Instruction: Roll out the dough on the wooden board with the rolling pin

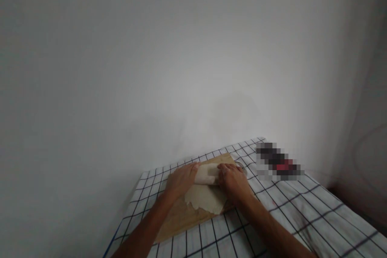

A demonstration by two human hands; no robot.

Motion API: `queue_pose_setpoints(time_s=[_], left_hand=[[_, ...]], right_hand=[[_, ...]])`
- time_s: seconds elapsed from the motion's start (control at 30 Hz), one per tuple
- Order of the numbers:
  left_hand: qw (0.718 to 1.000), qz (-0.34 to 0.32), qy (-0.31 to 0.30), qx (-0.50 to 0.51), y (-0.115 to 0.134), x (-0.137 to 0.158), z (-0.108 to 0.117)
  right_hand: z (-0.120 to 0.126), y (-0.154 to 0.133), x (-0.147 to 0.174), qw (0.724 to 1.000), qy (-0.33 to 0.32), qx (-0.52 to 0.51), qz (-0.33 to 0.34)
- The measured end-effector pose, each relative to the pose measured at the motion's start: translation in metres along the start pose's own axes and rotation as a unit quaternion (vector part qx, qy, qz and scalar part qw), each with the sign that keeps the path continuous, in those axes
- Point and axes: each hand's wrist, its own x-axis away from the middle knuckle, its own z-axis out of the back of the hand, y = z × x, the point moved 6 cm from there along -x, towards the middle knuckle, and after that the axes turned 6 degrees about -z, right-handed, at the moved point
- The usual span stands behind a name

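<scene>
A pale sheet of dough (205, 199) with a ragged near edge lies on a wooden board (173, 221). Its far part forms a thick roll (207, 174) across the board; whether a rolling pin is inside cannot be made out. My left hand (183, 177) is closed over the left end of the roll, fingers pointing away from me. At the other end, the curled fingers of my right hand (232, 179) grip the dough roll. Both hands hide the ends of the roll.
The board rests on a table covered by a white cloth with dark grid lines (208, 236). Just beyond my right hand is a partly hidden round, clear object (242, 167). A pixelated dark and red item (279, 163) lies farther right. A pale wall (187, 68) rises behind the table.
</scene>
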Motion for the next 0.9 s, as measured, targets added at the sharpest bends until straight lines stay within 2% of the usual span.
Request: queue_pose_setpoints(time_s=[0.17, 0.27, 0.37, 0.47, 0.6, 0.7, 0.83, 0.9], left_hand=[[0.995, -0.016, -0.096, -0.01, -0.001, -0.052, -0.01], [0.994, -0.008, -0.106, -0.009, -0.003, -0.073, -0.013], [0.995, -0.006, -0.097, -0.011, -0.003, -0.078, -0.014], [0.996, -0.008, -0.084, -0.017, -0.002, -0.069, -0.013], [0.998, -0.007, -0.06, -0.031, 0.002, -0.041, -0.009], [0.999, -0.003, -0.007, -0.042, 0.007, -0.016, -0.001], [0.996, 0.041, 0.067, -0.042, 0.008, 0.019, 0.006], [0.994, 0.027, 0.099, -0.036, 0.012, 0.037, 0.006]], right_hand=[[0.0, 0.003, -0.005, 1.0, 0.004, 0.008, -0.022], [0.001, 0.005, -0.008, 1.0, 0.019, 0.012, -0.021], [0.001, 0.006, -0.008, 0.999, 0.023, 0.016, -0.022], [0.001, 0.005, -0.007, 0.999, 0.025, 0.018, -0.014], [0.0, 0.004, -0.005, 0.999, 0.033, 0.008, 0.0], [-0.002, 0.005, -0.003, 0.999, 0.034, 0.001, 0.002], [-0.005, 0.004, -0.002, 1.0, 0.012, -0.007, 0.012], [-0.006, 0.001, 0.0, 0.999, -0.006, -0.022, 0.038]])
